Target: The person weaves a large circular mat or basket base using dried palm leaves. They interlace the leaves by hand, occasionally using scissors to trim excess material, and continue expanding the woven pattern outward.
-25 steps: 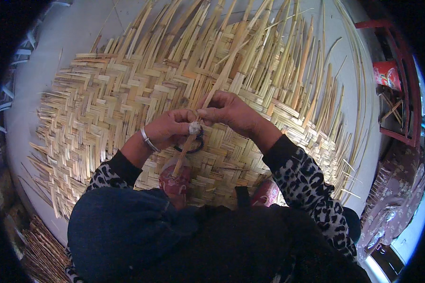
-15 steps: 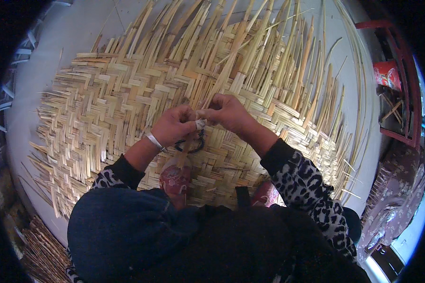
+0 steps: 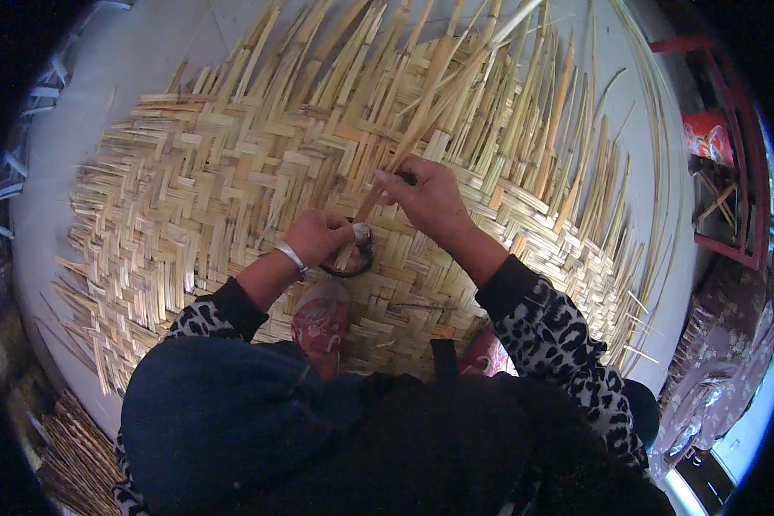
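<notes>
A large herringbone mat (image 3: 224,163) woven from split reed strips lies on the floor under my hands. One flat reed strip (image 3: 370,205) runs slantwise between them. My left hand (image 3: 316,237), with a silver bracelet at the wrist, pinches the strip's lower part. Something pale is at its thumb tip, perhaps a wrapping; I cannot tell. Below that hand shows a dark loop (image 3: 346,273), its kind unclear. My right hand (image 3: 428,199) pinches the same strip higher up, with its fingers curled.
Long loose reed ends (image 3: 542,120) stick out from the mat's far and right edges. My red patterned shoes (image 3: 320,320) rest on the mat. At the right stands a dark red frame (image 3: 735,155) beside patterned cloth (image 3: 718,361). Thin brown sticks (image 3: 77,451) are piled at lower left.
My right hand has moved up and to the right along the strip, away from my left hand. The left hand has moved slightly down and left; more of the strip shows between them.
</notes>
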The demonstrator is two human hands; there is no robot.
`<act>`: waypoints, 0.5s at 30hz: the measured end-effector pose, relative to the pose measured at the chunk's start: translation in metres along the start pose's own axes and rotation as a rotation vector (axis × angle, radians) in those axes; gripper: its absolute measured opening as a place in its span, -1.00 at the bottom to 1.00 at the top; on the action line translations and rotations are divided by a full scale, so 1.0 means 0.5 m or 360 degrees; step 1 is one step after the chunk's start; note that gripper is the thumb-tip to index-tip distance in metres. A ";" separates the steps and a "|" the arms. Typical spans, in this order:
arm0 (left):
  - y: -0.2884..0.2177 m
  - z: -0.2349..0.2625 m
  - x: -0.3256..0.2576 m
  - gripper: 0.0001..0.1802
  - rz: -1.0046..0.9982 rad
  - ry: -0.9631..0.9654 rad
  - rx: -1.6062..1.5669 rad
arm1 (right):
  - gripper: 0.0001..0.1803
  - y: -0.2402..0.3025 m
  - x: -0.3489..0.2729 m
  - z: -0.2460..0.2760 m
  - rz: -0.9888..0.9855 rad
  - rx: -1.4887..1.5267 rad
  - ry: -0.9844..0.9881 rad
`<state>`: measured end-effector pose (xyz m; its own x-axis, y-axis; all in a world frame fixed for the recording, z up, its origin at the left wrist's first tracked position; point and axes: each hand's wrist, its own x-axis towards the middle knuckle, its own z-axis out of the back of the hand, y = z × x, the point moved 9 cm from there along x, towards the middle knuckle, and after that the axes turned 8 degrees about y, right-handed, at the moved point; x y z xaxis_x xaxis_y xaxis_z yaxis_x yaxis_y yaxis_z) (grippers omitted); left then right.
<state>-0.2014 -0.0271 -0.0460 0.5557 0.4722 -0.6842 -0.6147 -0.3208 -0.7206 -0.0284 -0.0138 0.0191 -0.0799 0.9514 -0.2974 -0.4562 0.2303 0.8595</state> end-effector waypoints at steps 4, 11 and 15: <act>0.011 -0.021 0.001 -0.71 0.0009 0.0133 -0.0088 | -0.69 -0.014 0.003 0.010 -0.0011 -0.0035 -0.0075; -0.049 -0.045 -0.040 -0.75 -0.0045 0.0435 -0.0365 | -0.75 -0.074 0.019 0.046 -0.0188 0.0613 0.0023; -0.076 -0.035 -0.050 -0.77 -0.0087 0.0511 -0.0427 | -0.73 -0.096 0.023 0.045 -0.0354 0.0812 0.0051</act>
<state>-0.1820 -0.0413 -0.0033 0.7560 0.2281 -0.6136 -0.4355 -0.5245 -0.7316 0.0128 -0.0093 -0.0164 -0.0614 0.8636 -0.5004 0.0211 0.5023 0.8644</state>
